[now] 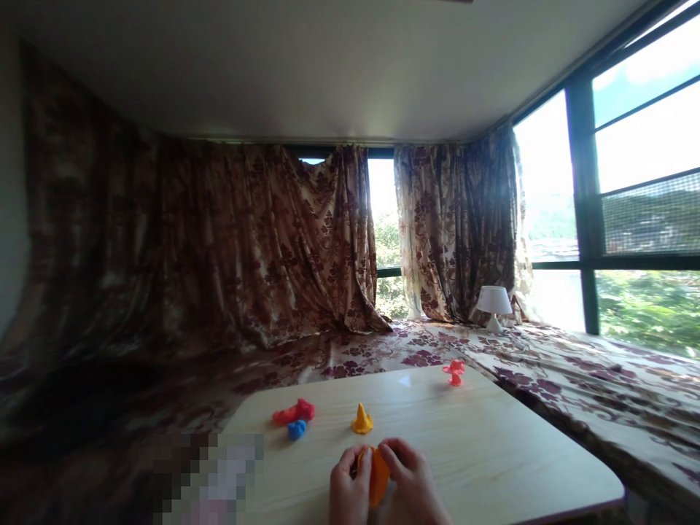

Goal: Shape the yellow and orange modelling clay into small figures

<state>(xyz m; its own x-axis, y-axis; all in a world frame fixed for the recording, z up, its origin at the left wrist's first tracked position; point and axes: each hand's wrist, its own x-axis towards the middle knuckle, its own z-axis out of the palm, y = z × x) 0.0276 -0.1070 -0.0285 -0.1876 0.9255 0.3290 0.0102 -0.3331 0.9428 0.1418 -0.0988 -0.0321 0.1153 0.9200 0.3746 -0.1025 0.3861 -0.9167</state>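
Note:
A flattened piece of orange modelling clay (378, 477) is pinched between both hands above the near part of the table. My left hand (350, 481) grips its left edge, thumb and fingers closed. On its right edge my right hand (409, 477) is closed too. Just beyond the hands, a yellow clay cone with a wide, wavy base (361, 418) stands upright on the table. Farther left lie a red clay lump (295, 413) and a smaller blue clay lump (297, 430) right by it.
The pale wooden table (470, 452) has rounded corners. Near its far right corner stands a pinkish-red clay shape (454, 372). Behind are a patterned cloth surface, a white lamp (494, 306), floral curtains (306, 240) and windows. A pixelated patch covers the lower left.

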